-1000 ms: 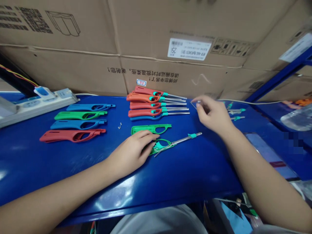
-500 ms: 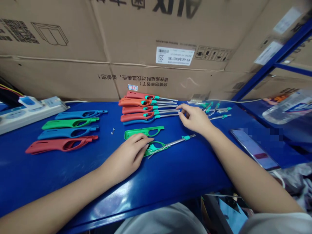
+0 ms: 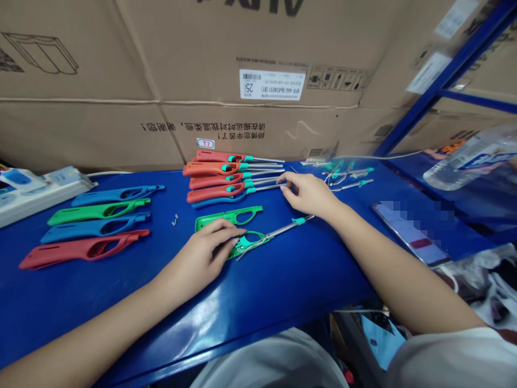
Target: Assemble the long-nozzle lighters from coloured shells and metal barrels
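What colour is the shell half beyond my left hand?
The shell half is green, clearest in the head view.

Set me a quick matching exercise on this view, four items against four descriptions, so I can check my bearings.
1. left hand
2. right hand
3. phone
4. power strip

A. white, at the far left of the picture
B. by the ends of the metal tubes
C. lying screen up
D. on the open green lighter

Pairs: 1-D, 2-B, 3-C, 4-A
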A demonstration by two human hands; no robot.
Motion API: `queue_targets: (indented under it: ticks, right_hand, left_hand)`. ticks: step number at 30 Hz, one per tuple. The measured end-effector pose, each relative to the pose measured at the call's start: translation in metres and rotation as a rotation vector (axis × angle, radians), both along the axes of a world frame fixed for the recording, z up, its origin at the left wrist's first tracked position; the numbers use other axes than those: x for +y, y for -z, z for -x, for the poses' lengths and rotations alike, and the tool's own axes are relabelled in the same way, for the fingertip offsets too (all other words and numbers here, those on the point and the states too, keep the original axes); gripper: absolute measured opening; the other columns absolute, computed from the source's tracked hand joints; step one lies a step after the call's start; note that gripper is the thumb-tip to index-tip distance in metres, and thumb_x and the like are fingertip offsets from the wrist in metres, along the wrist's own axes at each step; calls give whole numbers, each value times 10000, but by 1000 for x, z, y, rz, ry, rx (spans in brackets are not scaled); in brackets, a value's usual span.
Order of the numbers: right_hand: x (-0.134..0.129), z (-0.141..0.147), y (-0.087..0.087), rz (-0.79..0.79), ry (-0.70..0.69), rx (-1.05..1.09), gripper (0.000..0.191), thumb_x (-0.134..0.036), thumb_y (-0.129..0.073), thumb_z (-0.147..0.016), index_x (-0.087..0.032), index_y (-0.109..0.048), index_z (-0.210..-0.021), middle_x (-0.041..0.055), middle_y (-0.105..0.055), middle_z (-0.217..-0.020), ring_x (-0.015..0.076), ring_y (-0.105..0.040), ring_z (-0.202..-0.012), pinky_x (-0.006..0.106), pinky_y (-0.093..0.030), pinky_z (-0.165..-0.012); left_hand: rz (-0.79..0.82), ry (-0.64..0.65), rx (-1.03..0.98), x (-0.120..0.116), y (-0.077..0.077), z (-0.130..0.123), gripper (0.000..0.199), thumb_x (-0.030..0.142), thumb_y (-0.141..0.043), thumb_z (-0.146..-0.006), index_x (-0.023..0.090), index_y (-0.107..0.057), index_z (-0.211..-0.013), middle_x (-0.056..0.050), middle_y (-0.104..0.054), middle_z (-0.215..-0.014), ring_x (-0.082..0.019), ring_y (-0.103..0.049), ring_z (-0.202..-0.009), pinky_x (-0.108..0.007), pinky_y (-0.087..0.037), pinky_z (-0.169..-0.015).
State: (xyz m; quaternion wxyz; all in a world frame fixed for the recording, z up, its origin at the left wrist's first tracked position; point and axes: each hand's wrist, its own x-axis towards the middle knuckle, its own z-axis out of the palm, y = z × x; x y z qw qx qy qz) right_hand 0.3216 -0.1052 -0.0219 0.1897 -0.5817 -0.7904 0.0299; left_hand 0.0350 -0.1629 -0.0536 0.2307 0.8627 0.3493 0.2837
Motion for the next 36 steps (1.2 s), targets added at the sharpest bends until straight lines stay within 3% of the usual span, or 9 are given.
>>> queue_targets:
  ticks: [32, 36]
  right_hand:
    - [-5, 4, -3, 34, -5, -51, 270, -277, -553, -925, -241, -694, -1153, 31, -762, -881, 181, -629, -671, 282, -362, -584]
    - [-4, 4, -1, 41, -17, -62, 263, -282, -557, -926, -245, -695, -1147, 23, -760, -883, 177, -625, -673, 282, -354, -580]
  left_hand:
    - [42, -32, -37, -1, -6, -1, 283, 217, -518, -995, 184, -726, -1184, -93, -746, -1099, -207, -707, -989, -363, -575, -893]
    - [108, -76, -34, 0, -8, -2, 244, 232, -566, -971, 193, -742, -1135, -81, -758, -1098, -206, -713, -937, -341, -577, -813]
